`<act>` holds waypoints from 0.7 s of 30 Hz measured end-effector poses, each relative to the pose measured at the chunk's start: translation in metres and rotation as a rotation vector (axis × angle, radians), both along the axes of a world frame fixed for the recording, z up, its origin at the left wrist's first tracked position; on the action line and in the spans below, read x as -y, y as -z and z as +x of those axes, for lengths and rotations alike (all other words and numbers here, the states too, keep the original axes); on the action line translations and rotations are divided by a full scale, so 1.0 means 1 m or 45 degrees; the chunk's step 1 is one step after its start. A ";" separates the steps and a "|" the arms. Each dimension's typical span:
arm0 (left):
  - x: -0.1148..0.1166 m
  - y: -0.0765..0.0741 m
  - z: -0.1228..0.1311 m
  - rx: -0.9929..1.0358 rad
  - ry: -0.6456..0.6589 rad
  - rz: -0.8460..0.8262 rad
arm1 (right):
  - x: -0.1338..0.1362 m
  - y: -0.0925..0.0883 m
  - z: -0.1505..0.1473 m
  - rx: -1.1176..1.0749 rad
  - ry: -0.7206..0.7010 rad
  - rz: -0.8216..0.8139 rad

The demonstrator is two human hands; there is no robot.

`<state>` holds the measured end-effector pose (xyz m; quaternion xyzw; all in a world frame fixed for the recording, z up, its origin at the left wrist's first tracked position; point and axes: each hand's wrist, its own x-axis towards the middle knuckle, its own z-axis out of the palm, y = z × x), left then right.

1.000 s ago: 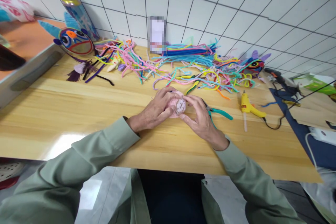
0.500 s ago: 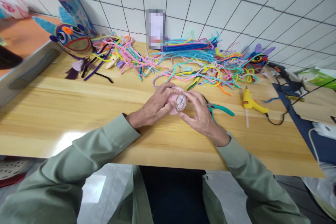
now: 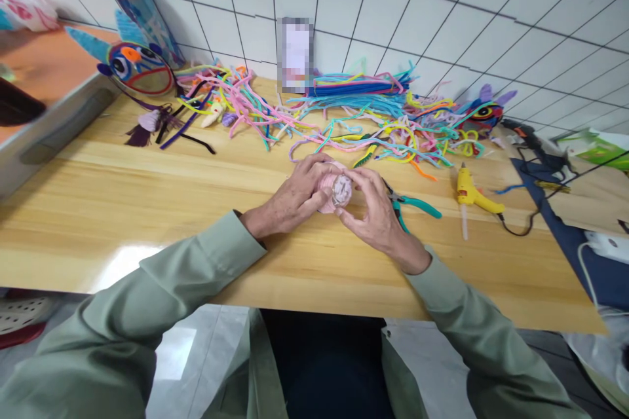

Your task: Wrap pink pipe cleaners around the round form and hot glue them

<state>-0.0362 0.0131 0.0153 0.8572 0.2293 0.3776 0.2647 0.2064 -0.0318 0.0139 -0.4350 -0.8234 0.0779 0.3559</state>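
Between my hands is a small rounded pink piece [image 3: 343, 191], apparently wound from pipe cleaners, with a paler knobbly end facing up and right. My left hand [image 3: 299, 196] wraps around its left side, thumb pressed near the pale end. On the other side, my right hand [image 3: 371, 209] curves its fingertips and thumb against the piece's edge. My fingers cover part of it. Teal-handled pliers [image 3: 417, 203] lie just beyond my right hand. A yellow glue gun [image 3: 474, 193] rests farther right, a glue stick poking down from it.
Loose coloured pipe cleaners [image 3: 354, 131] spread along the back of the wooden table [image 3: 171, 209]. A phone [image 3: 296, 55] leans on the tiled wall. Two colourful fish-like crafts [image 3: 142, 69] sit at either end, a tall can [image 3: 145, 13] behind the left one. A power strip [image 3: 609, 245] is at right.
The view has shifted a little, moving the table items slightly rightward. Both hands keep hold of the pink piece, with hardly any change in the fingers.
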 end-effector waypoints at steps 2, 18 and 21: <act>0.000 0.000 0.000 0.001 -0.006 -0.013 | 0.000 0.000 0.000 0.007 0.003 0.004; 0.014 0.000 0.003 0.007 -0.010 0.006 | 0.014 -0.007 0.005 -0.002 -0.087 -0.024; 0.015 -0.001 0.003 -0.025 -0.008 -0.022 | 0.015 -0.007 0.006 -0.002 -0.083 -0.024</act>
